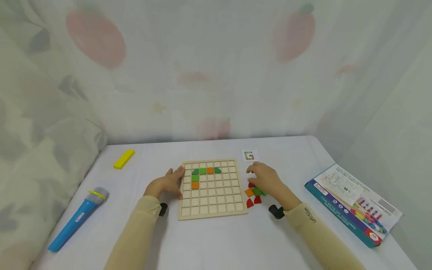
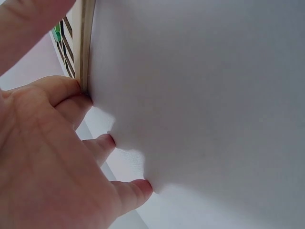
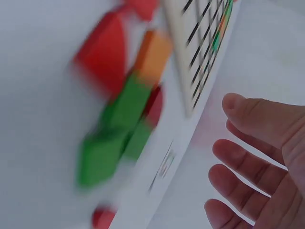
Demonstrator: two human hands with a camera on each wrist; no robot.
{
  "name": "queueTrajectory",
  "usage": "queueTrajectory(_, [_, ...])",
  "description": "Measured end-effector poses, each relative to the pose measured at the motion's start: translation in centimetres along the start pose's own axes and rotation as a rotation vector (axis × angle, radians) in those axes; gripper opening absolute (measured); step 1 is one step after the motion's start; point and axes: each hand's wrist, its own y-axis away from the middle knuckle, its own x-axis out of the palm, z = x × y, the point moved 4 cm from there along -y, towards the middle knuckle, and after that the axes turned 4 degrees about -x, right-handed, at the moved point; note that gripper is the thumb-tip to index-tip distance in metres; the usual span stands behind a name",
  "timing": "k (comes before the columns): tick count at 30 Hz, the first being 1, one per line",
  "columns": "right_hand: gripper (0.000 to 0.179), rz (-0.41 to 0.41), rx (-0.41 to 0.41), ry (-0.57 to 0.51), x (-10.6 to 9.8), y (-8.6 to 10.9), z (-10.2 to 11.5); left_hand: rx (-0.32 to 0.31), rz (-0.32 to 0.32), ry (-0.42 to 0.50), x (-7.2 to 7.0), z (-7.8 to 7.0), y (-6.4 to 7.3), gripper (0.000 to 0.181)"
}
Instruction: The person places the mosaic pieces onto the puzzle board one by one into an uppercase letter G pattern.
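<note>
A wooden grid board point(image 1: 212, 193) lies on the table. In its upper left cells sit green and orange squares, plus two green rounded pieces, one at each end of the top row. My left hand point(image 1: 167, 183) rests at the board's left edge, fingers spread; in the left wrist view some fingertips point(image 2: 143, 185) press on the tablecloth. To the right of the board, my right hand point(image 1: 268, 182) is raised above a small pile of pieces, fingers loosely bent and holding nothing. That pile mixes red rounded pieces point(image 1: 249, 203), an orange square point(image 1: 249, 192) and green pieces point(image 3: 100, 157).
A small pattern card point(image 1: 250, 155) lies beyond the right hand. At the far right is a game box point(image 1: 354, 204). On the left are a blue toy microphone point(image 1: 77, 219) and a yellow block point(image 1: 124, 159). Curtains hang behind the table and at its sides.
</note>
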Motion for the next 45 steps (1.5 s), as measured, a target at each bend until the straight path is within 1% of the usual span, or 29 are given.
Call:
queueTrajectory(4, [0.025,0.045,0.051,-0.013,-0.8,1.6,-1.6,0.002,-0.006,-0.002,-0.3,0.2,0.2,0.114])
queueTrajectory(7, [0.023,0.085,0.076,-0.038,-0.7,2.4,-2.4,-0.003,-0.01,-0.005,-0.5,0.5,0.4,0.114])
queueTrajectory(12, [0.021,0.13,0.066,-0.042,0.3,3.1,-3.4,-0.006,-0.006,0.011,-0.7,0.6,0.5,0.115])
queueTrajectory(15, [0.021,0.145,0.062,-0.055,0.7,3.4,-3.7,0.003,-0.005,0.005,-0.7,0.6,0.4,0.115])
queueTrajectory(17, [0.022,0.147,0.052,-0.06,0.9,3.6,-3.7,0.006,-0.005,0.0,-0.7,0.6,0.2,0.115])
queueTrajectory(21, [0.023,0.148,0.063,-0.054,1.0,3.8,-3.8,0.007,-0.007,-0.008,-0.7,0.6,0.0,0.115])
queueTrajectory(27, [0.023,0.182,0.077,-0.028,1.1,3.9,-3.8,0.013,-0.008,-0.003,-0.7,0.5,-0.2,0.115])
queueTrajectory(36, [0.024,0.211,0.047,0.039,1.0,4.3,-3.3,0.037,0.007,-0.007,-0.3,0.3,-0.2,0.112])
queueTrajectory(45, [0.023,0.226,0.052,0.024,1.4,4.6,-3.2,0.043,0.011,-0.003,0.0,0.2,-0.5,0.113])
